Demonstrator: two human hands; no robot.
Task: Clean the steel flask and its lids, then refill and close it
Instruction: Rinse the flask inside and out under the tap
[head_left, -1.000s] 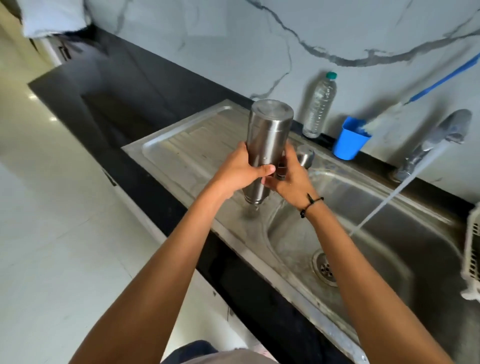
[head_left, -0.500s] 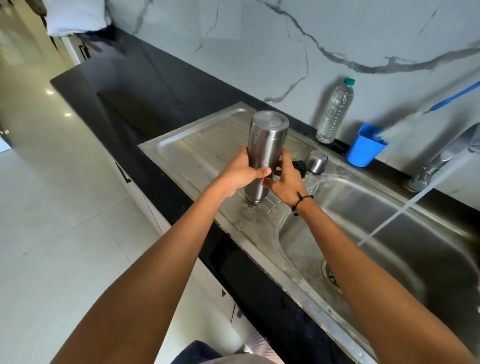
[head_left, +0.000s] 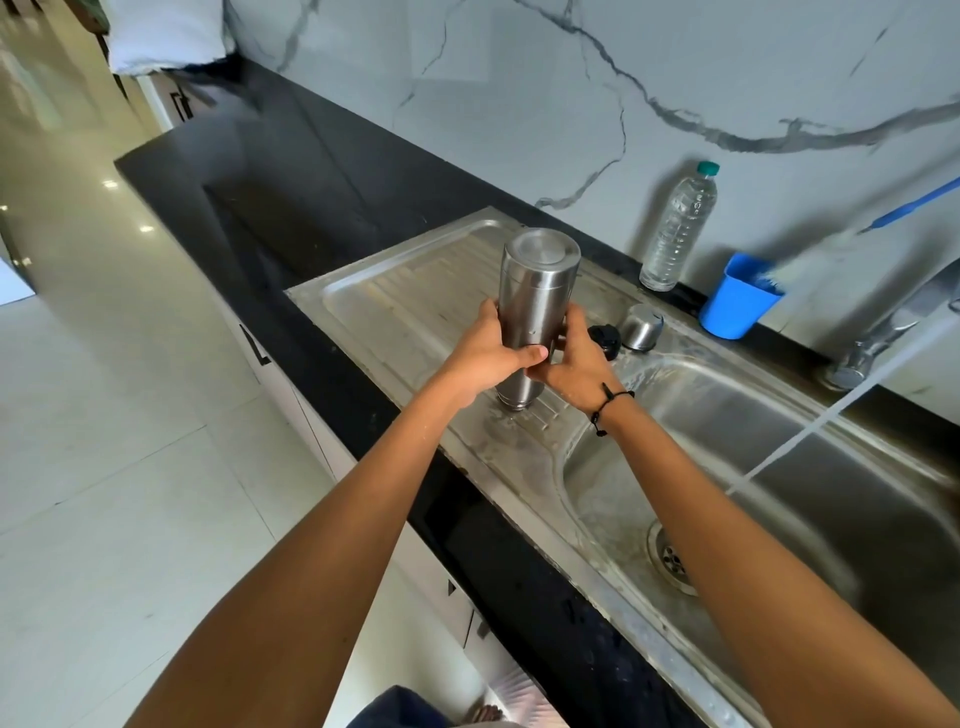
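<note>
A pale tiled floor (head_left: 104, 415) fills the left of the frame; a black counter (head_left: 291, 171) runs diagonally from upper left to lower right beneath a white marble-veined wall (head_left: 519, 104). Set into the counter, a steel sink (head_left: 405, 291) presents its ribbed drainboard at centre and its basin at lower right. At frame centre the steel flask (head_left: 535, 296) stands inverted, long axis near vertical, flat base uppermost and narrow mouth down on the drainboard. The left hand (head_left: 483, 353) wraps its mid-body from the left, thumb across the front; the right hand (head_left: 571, 358) curls round it from the right. Just right lie a black inner lid (head_left: 605, 338) and a steel cap (head_left: 641, 327), dome up. Further right, against the wall, stand a clear plastic bottle (head_left: 678, 228) holding water and a blue cup (head_left: 737, 301) holding a brush (head_left: 883, 213). At the right edge a tap (head_left: 883, 322) pours a stream (head_left: 810, 431) into the basin.
</note>
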